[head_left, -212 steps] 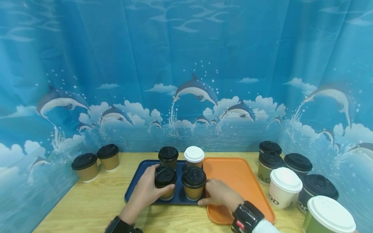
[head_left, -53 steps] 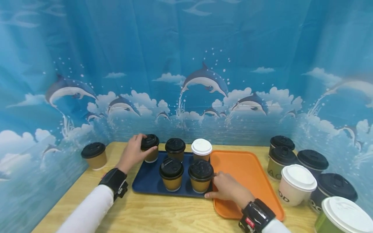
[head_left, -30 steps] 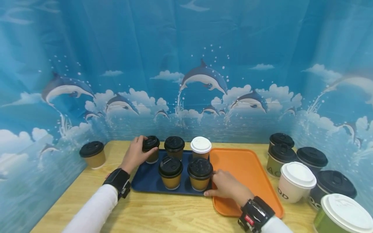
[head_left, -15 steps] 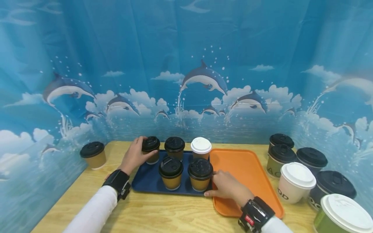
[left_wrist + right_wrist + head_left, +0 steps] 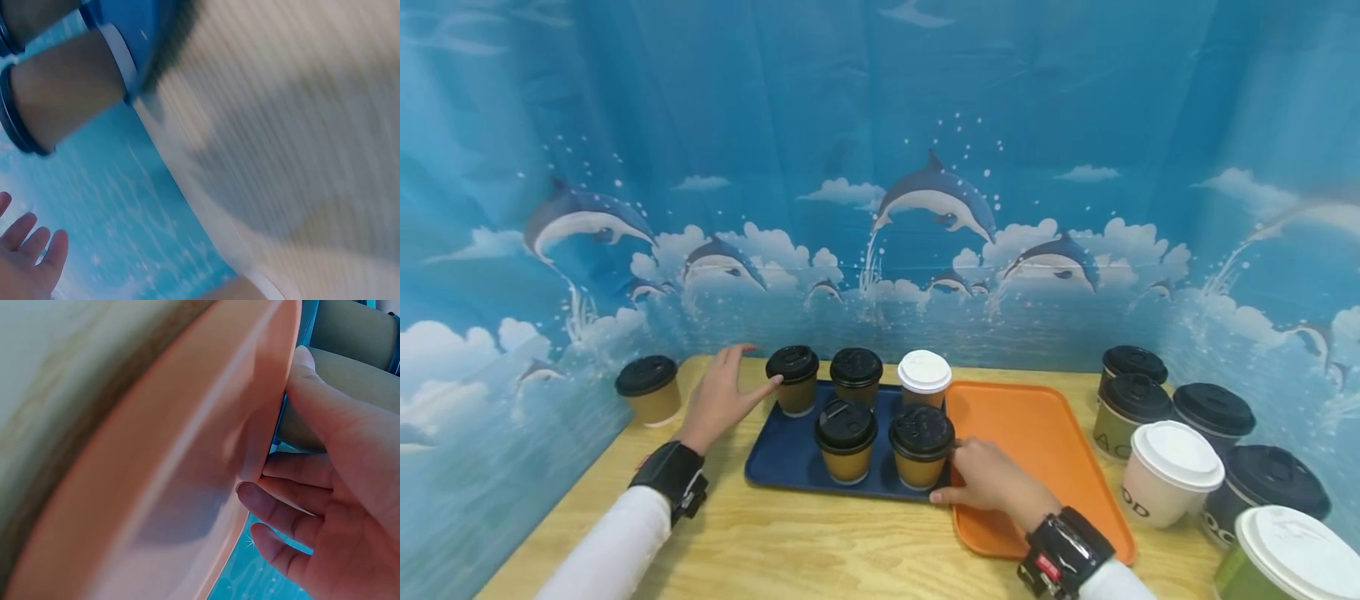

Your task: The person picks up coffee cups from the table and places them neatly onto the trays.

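On the blue tray (image 5: 790, 473) stand several brown cups; one at the back has a white lid (image 5: 924, 371), the others black lids. Beside the back-left cup (image 5: 796, 393) is my left hand (image 5: 718, 400), fingers spread, a gap between it and the cup; in the left wrist view the fingers (image 5: 55, 250) are apart from the cup (image 5: 69, 87). My right hand (image 5: 992, 479) rests where the blue and orange trays meet, near the front-right cup (image 5: 919, 467). In the right wrist view the hand (image 5: 337, 487) touches the orange tray's rim (image 5: 290, 356), fingers loosely bent.
A brown cup (image 5: 653, 404) with a black lid stands at the far left. The orange tray (image 5: 1022, 417) lies right of the blue one. Several larger cups, among them a white one (image 5: 1165, 492) and a green one (image 5: 1232, 575), stand at the right. A dolphin-print curtain (image 5: 880, 250) surrounds the table.
Compared with the earliest frame, a far-left cup now stands at the blue tray's back-left corner. Since half a second ago, my left hand has let go of it and moved left. My right hand stays by the trays.
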`<state>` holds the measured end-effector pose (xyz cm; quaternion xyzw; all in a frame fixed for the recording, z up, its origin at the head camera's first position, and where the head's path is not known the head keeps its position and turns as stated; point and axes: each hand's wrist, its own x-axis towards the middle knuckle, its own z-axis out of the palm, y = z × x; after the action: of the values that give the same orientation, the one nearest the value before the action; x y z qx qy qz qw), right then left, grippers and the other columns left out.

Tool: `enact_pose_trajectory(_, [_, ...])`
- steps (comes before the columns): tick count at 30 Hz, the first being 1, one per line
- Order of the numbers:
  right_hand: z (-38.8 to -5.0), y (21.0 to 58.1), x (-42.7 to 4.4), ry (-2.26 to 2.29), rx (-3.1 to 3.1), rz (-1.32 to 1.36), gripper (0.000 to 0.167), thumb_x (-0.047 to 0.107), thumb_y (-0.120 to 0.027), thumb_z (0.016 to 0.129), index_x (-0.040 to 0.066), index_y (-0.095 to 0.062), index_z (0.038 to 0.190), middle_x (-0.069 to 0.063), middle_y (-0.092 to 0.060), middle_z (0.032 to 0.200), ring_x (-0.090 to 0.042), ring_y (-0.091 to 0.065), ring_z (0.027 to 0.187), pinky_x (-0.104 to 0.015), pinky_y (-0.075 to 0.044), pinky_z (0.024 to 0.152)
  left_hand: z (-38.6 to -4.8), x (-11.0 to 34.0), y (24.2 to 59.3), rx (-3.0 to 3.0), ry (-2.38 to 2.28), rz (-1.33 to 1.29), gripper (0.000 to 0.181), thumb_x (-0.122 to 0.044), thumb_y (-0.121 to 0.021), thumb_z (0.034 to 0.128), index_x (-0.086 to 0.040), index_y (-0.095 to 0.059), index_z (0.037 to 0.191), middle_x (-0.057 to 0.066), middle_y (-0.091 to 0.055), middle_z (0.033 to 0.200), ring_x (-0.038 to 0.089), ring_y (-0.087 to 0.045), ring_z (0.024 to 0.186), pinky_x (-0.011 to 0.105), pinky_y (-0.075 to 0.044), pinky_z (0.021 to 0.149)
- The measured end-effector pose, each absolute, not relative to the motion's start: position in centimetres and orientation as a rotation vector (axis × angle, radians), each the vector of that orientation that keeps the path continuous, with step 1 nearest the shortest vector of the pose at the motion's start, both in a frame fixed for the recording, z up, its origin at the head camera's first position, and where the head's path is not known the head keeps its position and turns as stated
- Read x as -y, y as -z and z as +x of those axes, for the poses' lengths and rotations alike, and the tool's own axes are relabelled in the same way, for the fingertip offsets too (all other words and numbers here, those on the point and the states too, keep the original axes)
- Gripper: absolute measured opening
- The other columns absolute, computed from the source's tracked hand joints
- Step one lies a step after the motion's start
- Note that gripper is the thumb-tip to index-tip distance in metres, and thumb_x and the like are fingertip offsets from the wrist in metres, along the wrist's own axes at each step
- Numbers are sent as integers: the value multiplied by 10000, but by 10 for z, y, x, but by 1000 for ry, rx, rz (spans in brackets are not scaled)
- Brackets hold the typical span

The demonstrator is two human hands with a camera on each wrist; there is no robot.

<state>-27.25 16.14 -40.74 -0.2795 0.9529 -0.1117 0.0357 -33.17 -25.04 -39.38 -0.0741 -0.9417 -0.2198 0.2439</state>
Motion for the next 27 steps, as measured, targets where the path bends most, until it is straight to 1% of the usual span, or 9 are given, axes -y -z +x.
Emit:
enact_pose_trajectory(5, [-273,408,-161,341,-2922,-835,440,512,-823,800,114,-635,800,26,-513,728,-164,-479,673,-390,-388,637,-320,278,391,2500,540,-138,756,-487,-723,917,17,-479,1425,306,-456,1413,513,-439,1274,673,-400,998])
enact_pose_trajectory(8, [-273,408,-162,346,-2922,-845,441,507,-824,801,103,-649,816,23,-516,742,-169,-477,676,-396,-385,638,-315,297,393,2411,481,-110,705,-413,-769,896,52,-522,1365,328,-496,1342,536,-442,1247,687,-382,1003])
enact_pose_trajectory(11, [-274,408,-162,357,-2921,-851,445,499,-828,800,86,-673,857,23,-520,757,-169,-475,682,-400,-384,639,-313,317,398,2302,460,-70,660,-311,-813,864,88,-539,1312,352,-516,1270,552,-468,1180,694,-388,971])
enact_pose_trajectory(14, [-273,408,-163,370,-2916,-844,449,496,-830,800,79,-688,890,25,-529,761,-166,-481,685,-399,-386,642,-312,335,402,2223,486,-7,681,-237,-838,826,135,-523,1301,391,-514,1217,577,-465,1143,703,-358,987])
enact_pose_trajectory(16, [-273,408,-163,373,-2918,-848,458,495,-831,798,72,-699,913,20,-561,783,-166,-501,695,-402,-397,645,-310,344,402,2231,537,72,726,-256,-823,840,146,-483,1340,406,-493,1240,582,-445,1171,702,-335,1012])
enact_pose_trajectory(18, [-273,408,-163,366,-2926,-852,469,500,-833,791,69,-712,931,5,-621,838,-166,-540,716,-405,-422,654,-307,351,401,2278,608,163,806,-305,-801,862,153,-419,1404,428,-450,1294,594,-409,1218,706,-316,1035])
enact_pose_trajectory(21, [-273,408,-163,352,-2939,-864,491,501,-836,783,61,-731,973,-36,-688,946,-177,-593,765,-419,-457,673,-303,361,401,2386,672,295,932,-407,-753,894,150,-297,1486,453,-364,1376,607,-356,1273,717,-318,1033])
enact_pose_trajectory(24, [-272,408,-162,345,-2944,-865,496,500,-839,779,62,-738,989,-62,-709,996,-186,-618,792,-426,-482,696,-302,369,401,2456,705,343,1036,-447,-749,887,184,-207,1504,497,-308,1392,636,-326,1280,734,-317,1026])
enact_pose_trajectory(27, [-272,408,-162,352,-2948,-874,502,496,-841,777,65,-740,1014,-72,-716,1013,-201,-639,808,-432,-509,718,-303,376,401,2497,698,358,1076,-473,-734,892,219,-171,1492,525,-286,1391,651,-315,1285,737,-318,1032])
